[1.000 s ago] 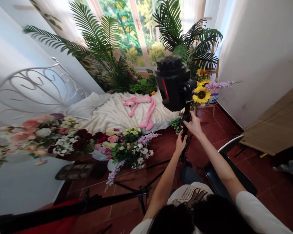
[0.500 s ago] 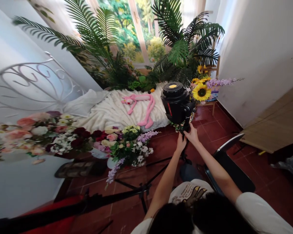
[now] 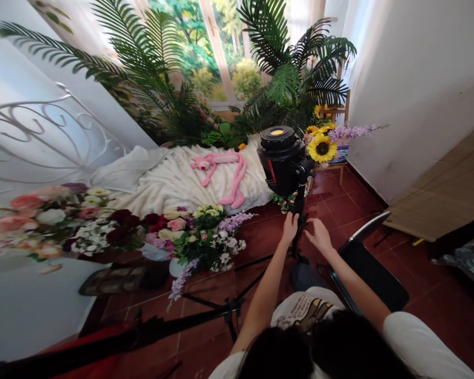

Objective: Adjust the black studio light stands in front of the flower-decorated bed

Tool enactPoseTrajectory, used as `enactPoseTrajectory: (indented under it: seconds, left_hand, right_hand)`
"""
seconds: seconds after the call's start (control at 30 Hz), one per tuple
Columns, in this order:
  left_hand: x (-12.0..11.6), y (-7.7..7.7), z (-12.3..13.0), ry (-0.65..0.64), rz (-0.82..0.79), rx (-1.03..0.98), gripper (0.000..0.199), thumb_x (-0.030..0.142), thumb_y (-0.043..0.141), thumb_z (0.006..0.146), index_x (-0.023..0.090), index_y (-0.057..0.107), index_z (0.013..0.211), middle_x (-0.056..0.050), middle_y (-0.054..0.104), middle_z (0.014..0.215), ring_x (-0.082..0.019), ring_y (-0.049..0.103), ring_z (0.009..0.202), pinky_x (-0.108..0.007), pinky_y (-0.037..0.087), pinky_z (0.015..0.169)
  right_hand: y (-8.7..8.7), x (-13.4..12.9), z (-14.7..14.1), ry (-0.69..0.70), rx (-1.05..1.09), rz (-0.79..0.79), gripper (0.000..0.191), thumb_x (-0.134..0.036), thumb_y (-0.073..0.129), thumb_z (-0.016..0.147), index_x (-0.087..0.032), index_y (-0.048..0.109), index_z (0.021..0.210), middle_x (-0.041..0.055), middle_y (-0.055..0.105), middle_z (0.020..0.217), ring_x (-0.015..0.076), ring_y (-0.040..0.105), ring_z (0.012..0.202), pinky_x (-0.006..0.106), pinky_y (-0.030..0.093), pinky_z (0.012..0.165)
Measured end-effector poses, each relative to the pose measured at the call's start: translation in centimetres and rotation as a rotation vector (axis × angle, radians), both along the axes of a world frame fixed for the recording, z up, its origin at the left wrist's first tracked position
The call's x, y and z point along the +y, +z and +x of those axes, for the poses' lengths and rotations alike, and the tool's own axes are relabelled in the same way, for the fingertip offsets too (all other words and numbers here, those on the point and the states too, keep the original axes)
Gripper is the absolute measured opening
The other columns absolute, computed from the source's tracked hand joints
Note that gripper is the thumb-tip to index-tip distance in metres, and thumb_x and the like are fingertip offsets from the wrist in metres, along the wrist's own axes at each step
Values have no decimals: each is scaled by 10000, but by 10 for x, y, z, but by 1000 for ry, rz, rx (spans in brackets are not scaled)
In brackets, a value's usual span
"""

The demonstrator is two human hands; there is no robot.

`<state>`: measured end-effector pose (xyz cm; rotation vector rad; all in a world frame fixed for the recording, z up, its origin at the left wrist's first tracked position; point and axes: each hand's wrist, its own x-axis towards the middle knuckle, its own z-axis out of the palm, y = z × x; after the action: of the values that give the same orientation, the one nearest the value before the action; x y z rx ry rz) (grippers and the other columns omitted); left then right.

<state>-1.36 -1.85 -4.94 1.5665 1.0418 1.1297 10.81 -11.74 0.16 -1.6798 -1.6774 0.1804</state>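
A black studio light (image 3: 282, 163) with a yellow disc on top stands upright on a black light stand (image 3: 299, 202). My left hand (image 3: 290, 227) is closed around the stand's pole below the lamp. On the pole's right side, my right hand (image 3: 319, 235) has its fingers bent in a pinch at a small dark knob (image 3: 305, 217). The exact finger contact there is hard to see. Lower down, the stand's pole and base run in front of my legs.
A bed with a cream blanket (image 3: 161, 179) holds a pink plush toy (image 3: 221, 158). Artificial flowers (image 3: 205, 237) stand at the left, sunflowers (image 3: 322, 147) behind the lamp. A black chair (image 3: 379, 268) is at my right. Another black tripod (image 3: 231, 305) crosses the lower left.
Both hands have moved lower on the stand. My right hand has come away from the pole just under the lamp and now sits at the knob, apart from my left hand.
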Motion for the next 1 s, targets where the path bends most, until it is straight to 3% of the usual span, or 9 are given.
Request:
enactPoseTrajectory:
  seconds: [0.13, 0.27, 0.43, 0.6, 0.67, 0.77, 0.9, 1.0]
  left_hand:
    - [0, 5, -1, -29, -11, -9, 404, 510, 421, 919, 181, 595, 1077, -98, 661, 1056, -179, 617, 985, -327, 460, 936]
    - [-1, 8, -3, -39, -32, 0, 410, 517, 428, 914, 180, 599, 1074, -95, 664, 1042, -178, 620, 960, -324, 466, 918]
    - [-1, 11, 0, -43, -82, -8, 410, 513, 439, 911, 182, 607, 1087, -97, 668, 1045, -185, 629, 939, -340, 475, 915]
    - [-19, 10, -13, -23, -85, -102, 454, 485, 445, 918, 193, 540, 1253, -126, 613, 1246, -202, 589, 1144, -373, 445, 1011]
    - [-35, 0, -34, 11, -114, -120, 459, 484, 451, 917, 210, 520, 1279, -118, 601, 1276, -198, 572, 1183, -372, 445, 1017]
    - [-65, -28, -82, 156, -179, -109, 432, 511, 462, 903, 202, 573, 1184, -111, 624, 1240, -200, 587, 1163, -380, 438, 1026]
    - [-107, -66, -163, 448, -244, -92, 488, 595, 454, 870, 177, 612, 1068, -111, 684, 1087, -209, 643, 1038, -393, 466, 988]
    - [-140, -73, -221, 647, -246, -94, 523, 639, 447, 849, 172, 632, 996, -110, 702, 993, -210, 661, 941, -381, 493, 934]
  right_hand:
    - [-9, 2, -13, -134, 114, 20, 261, -380, 568, 863, -176, 553, 1026, 114, 677, 1005, 245, 662, 948, 367, 525, 825]
    - [-10, 9, -26, -235, 472, 35, 323, -470, 608, 827, -196, 511, 969, 41, 692, 786, 190, 694, 718, 299, 538, 685]
    - [-15, 25, -38, -412, 1242, -26, 493, -482, 769, 632, -206, 440, 873, -47, 609, 518, 145, 611, 438, 246, 514, 496]
    - [-15, 25, -38, -404, 1424, -42, 550, -450, 847, 506, -188, 480, 820, -88, 559, 455, 61, 428, 295, 177, 351, 326]
    - [-18, 19, -43, -404, 1446, -21, 548, -479, 838, 518, -191, 473, 809, -50, 640, 549, 48, 446, 309, 165, 370, 334]
    - [-27, 12, -62, -397, 1491, -82, 555, -463, 837, 532, -201, 463, 846, 6, 730, 727, 71, 570, 403, 177, 495, 438]
    - [-37, 16, -112, -182, 1433, -350, 450, -413, 792, 611, -197, 489, 865, 35, 748, 782, 111, 646, 493, 237, 577, 545]
    - [-35, 27, -163, -7, 1343, -516, 323, -392, 711, 707, -187, 512, 856, 49, 742, 761, 110, 635, 481, 238, 573, 523]
